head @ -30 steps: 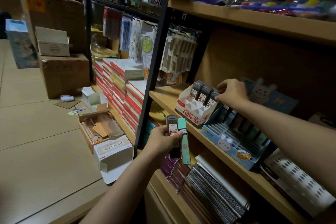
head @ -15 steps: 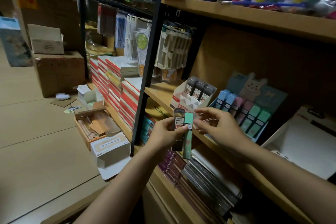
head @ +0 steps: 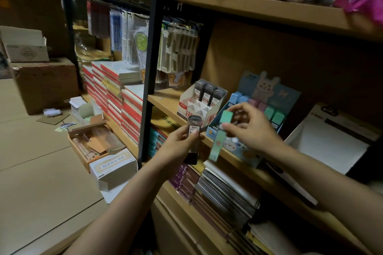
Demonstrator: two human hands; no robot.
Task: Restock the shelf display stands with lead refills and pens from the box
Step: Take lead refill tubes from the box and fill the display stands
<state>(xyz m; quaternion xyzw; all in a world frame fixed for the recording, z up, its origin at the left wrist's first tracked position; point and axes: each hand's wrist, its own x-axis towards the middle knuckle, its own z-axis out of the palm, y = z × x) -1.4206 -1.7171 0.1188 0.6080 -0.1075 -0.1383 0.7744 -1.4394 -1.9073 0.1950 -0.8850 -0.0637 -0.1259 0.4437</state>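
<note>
Two hands, each with a lead refill case, in front of the shelf stands.

Head view: the left hand [head: 179, 144] grips a dark refill case [head: 194, 139] upright, thumb across its label. Just right of it, the right hand [head: 251, 128] pinches a blurred green refill case [head: 219, 133] near its top, tilted. Behind the dark case, the white display stand [head: 200, 104] holds three dark cases; the blue display stand [head: 244, 151] sits beside it. The shelf edge [head: 267, 180] runs under both hands; bare floor [head: 41, 182] lies far left.

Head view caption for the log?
Left hand holds a black lead-refill case; right hand pinches a green one before the shelf.
</note>
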